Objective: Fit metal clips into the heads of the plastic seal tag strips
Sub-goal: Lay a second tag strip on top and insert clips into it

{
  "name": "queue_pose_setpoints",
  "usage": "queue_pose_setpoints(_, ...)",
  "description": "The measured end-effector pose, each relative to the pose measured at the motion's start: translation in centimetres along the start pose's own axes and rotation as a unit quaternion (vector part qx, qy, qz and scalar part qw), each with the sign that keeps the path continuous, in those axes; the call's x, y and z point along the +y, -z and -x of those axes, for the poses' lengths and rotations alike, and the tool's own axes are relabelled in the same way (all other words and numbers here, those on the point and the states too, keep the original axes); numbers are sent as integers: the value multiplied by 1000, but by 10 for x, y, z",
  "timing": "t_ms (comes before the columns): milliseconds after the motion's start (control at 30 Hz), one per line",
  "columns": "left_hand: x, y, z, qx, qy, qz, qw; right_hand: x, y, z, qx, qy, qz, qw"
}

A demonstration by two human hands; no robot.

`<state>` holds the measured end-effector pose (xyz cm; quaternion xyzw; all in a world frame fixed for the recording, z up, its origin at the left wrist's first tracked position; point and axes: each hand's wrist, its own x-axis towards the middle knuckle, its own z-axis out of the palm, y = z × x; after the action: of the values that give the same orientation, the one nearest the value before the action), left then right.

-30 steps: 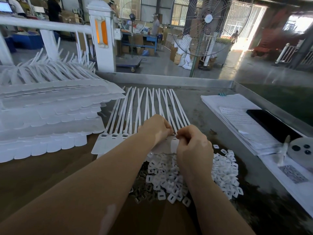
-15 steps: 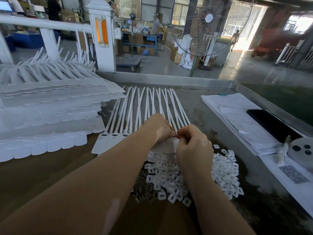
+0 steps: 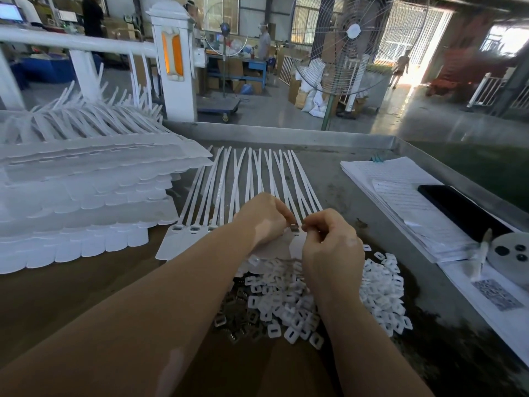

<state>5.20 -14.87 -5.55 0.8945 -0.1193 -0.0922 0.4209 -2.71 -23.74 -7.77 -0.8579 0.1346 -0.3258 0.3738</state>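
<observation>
clip [image 3: 294, 228] now shows between both pinching hands, left hand [image 3: 264, 217] and right hand [image 3: 329, 239], where fingers hid it before, at twelve o'clock of the loose pile [image 3: 300, 299], about to seat.

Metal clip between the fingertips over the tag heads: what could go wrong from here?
The metal clip is pinched only at its edges by the left hand and right hand; it may slip into the white caps below. Both hands hide the tag strip head, so misalignment could go unnoticed.
</observation>
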Motion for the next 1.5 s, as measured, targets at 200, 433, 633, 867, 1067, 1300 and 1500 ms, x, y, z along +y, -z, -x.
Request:
queue_pose_setpoints(200,0,0,4,-21,-69,-141,987,2,0,0,-1,4,6,1000)
queue_pose_setpoints(433,-6,0,5,-48,-148,-328,932,2,1,0,-2,6,11,1000)
queue_pose_setpoints(633,-7,16,21,0,-149,-182,972,1,0,0,-9,6,23,1000)
queue_pose_setpoints(867,-15,55,51,-96,-155,-114,977,3,-2,2,-29,19,48,998)
queue_pose_setpoints(1067,-23,59,80,-202,-151,-186,950,4,-2,5,-44,26,40,998)
queue_pose_setpoints(1300,-36,45,80,-167,-132,-227,950,3,-1,8,-55,46,47,996)
queue_pose_setpoints(1500,-38,40,80,-124,-136,-249,951,-1,-1,8,-63,50,47,996)
